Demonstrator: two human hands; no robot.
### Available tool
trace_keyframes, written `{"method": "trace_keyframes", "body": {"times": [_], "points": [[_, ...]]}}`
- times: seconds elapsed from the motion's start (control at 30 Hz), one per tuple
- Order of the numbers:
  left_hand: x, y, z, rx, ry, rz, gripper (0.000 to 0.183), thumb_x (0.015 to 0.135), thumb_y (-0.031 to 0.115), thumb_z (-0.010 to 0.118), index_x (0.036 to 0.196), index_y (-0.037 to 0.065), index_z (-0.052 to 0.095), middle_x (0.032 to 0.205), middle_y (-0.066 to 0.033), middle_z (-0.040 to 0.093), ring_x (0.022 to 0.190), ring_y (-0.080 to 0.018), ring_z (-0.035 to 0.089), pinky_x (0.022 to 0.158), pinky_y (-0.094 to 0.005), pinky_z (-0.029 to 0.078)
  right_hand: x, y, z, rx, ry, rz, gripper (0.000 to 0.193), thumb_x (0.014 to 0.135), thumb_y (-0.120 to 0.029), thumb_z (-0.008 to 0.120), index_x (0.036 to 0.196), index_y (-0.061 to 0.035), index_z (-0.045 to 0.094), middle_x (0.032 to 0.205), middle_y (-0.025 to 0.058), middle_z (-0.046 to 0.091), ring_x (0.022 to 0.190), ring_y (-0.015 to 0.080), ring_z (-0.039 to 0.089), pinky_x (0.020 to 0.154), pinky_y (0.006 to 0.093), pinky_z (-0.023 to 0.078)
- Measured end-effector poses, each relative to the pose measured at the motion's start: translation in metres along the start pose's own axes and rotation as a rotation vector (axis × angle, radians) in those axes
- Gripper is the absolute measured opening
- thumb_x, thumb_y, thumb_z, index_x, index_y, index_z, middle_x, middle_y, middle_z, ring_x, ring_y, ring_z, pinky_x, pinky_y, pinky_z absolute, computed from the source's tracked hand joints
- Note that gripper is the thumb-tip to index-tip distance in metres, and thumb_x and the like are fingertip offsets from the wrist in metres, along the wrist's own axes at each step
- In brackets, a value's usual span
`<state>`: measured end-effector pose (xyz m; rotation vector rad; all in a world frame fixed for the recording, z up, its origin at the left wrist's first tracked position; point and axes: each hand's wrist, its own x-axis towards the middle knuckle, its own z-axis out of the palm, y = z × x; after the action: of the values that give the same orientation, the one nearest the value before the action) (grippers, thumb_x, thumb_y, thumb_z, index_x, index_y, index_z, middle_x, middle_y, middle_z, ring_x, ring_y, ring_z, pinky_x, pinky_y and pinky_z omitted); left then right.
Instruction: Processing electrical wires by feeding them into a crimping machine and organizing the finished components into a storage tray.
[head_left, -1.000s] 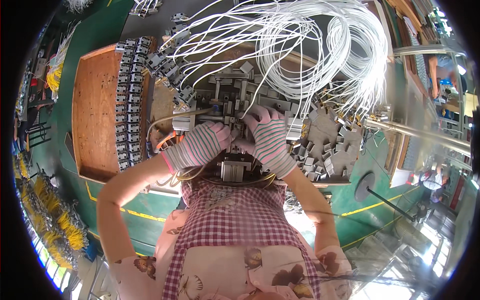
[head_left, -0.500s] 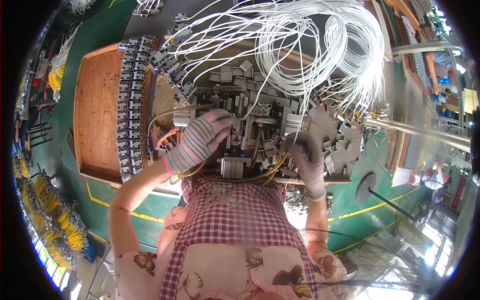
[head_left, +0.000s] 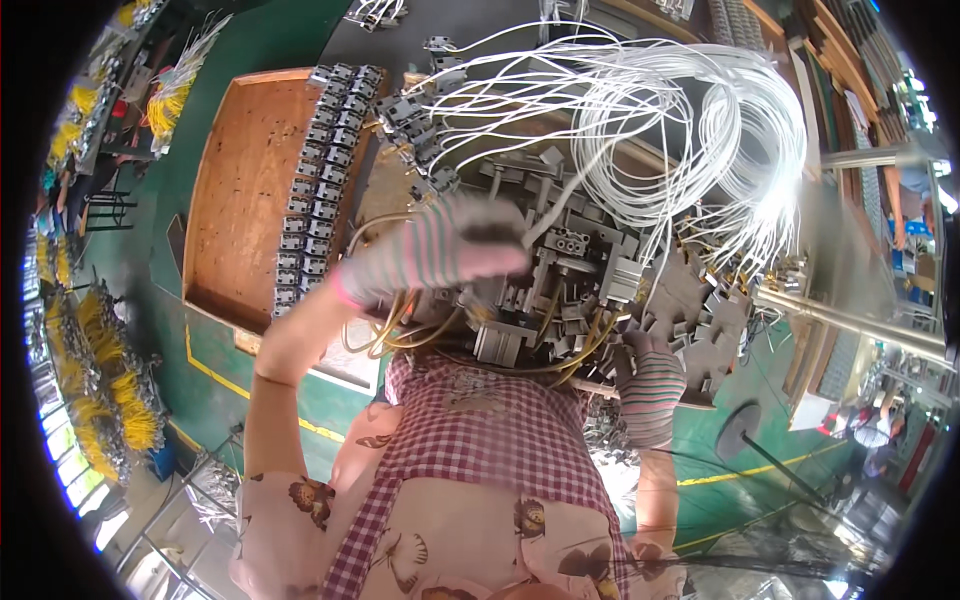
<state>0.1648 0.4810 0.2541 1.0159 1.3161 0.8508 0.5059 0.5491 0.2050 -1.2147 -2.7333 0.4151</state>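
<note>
My left hand (head_left: 435, 255), in a striped knit glove, is over the left part of a metal fixture (head_left: 570, 245), smeared by motion. Its thumb and fingers close on the end of a white cable (head_left: 572, 188), itself blurred, which runs up toward the coils. My right hand (head_left: 652, 390), gloved too, is low at the near edge of the bench with curled fingers among small grey metal housings (head_left: 695, 335). What its fingertips hold, if anything, is hidden. Another white cable comes down close to those fingertips. A silvery block (head_left: 497, 343) sits at the fixture's near side.
White cable coils (head_left: 690, 130) lie across the far side, their connector ends (head_left: 410, 115) at left. Left of the fixture is a wooden tray (head_left: 245, 190) with rows of metal-shelled connectors (head_left: 325, 180). Yellowish hoses (head_left: 390, 335) loop by the left wrist. A metal rail (head_left: 850, 320) extends at right.
My left hand has moved, and the cable at its fingers now stretches up to the right. My right hand has drawn down toward the bench's near edge. The whole view has shifted.
</note>
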Motion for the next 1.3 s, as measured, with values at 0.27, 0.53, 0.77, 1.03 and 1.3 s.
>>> {"method": "trace_keyframes", "body": {"times": [0.27, 0.53, 0.77, 1.03, 1.3], "points": [[0.017, -0.050, -0.198, -0.036, 0.810, 0.710, 0.025, 0.092, 0.023, 0.067, 0.106, 0.003, 0.068, 0.100, -0.0089, 0.071, 0.092, -0.0175, 0.067, 0.085, -0.0283, 0.051, 0.029, 0.005, 0.002, 1.603, -0.244, -0.213, 0.022, 0.082, -0.007, 0.067, 0.104, -0.0064, 0.067, 0.099, 0.0105, 0.070, 0.090, 0.0266, 0.068, 0.081, 0.0433, 0.052], [0.033, -0.153, -0.298, -0.114, 1.392, -0.093, 0.034, 0.079, 0.019, 0.081, 0.105, 0.001, 0.069, 0.097, -0.0042, 0.070, 0.080, -0.0127, 0.065, 0.071, -0.0262, 0.053, 0.032, -0.033, -0.006, -0.005, 0.052, -0.330, 0.028, 0.072, -0.010, 0.072, 0.096, -0.0214, 0.065, 0.108, -0.0037, 0.066, 0.104, 0.0231, 0.060, 0.090, 0.0425, 0.043], [0.009, -0.182, -0.309, -0.274, 1.257, 0.099, 0.046, 0.083, 0.021, 0.079, 0.118, -0.001, 0.060, 0.101, -0.0057, 0.068, 0.087, -0.0149, 0.066, 0.072, -0.0262, 0.054, 0.020, -0.038, -0.023, 0.670, -0.123, 0.118, 0.024, 0.079, -0.001, 0.068, 0.101, -0.0065, 0.061, 0.104, 0.0100, 0.069, 0.091, 0.0184, 0.066, 0.080, 0.0325, 0.052], [-0.077, -0.061, -0.094, -0.355, 0.720, 0.289, 0.051, 0.095, 0.035, 0.062, 0.132, 0.002, 0.047, 0.113, -0.0121, 0.062, 0.096, -0.0206, 0.065, 0.079, -0.0289, 0.055, 0.032, -0.023, -0.007, 1.827, -0.426, 0.106, 0.049, 0.081, -0.013, 0.078, 0.118, -0.0020, 0.048, 0.102, 0.0173, 0.067, 0.092, 0.0240, 0.068, 0.080, 0.0342, 0.056], [-0.020, -0.084, 0.060, -0.409, 0.170, 0.265, 0.089, 0.065, 0.016, 0.087, 0.142, 0.006, 0.043, 0.124, -0.0097, 0.060, 0.114, -0.0187, 0.057, 0.096, -0.0350, 0.049, 0.051, -0.070, 0.009, 1.190, -0.075, -0.145, 0.048, 0.078, -0.021, 0.081, 0.115, -0.0092, 0.054, 0.124, 0.0124, 0.050, 0.115, 0.0227, 0.053, 0.091, 0.0344, 0.049]]}}
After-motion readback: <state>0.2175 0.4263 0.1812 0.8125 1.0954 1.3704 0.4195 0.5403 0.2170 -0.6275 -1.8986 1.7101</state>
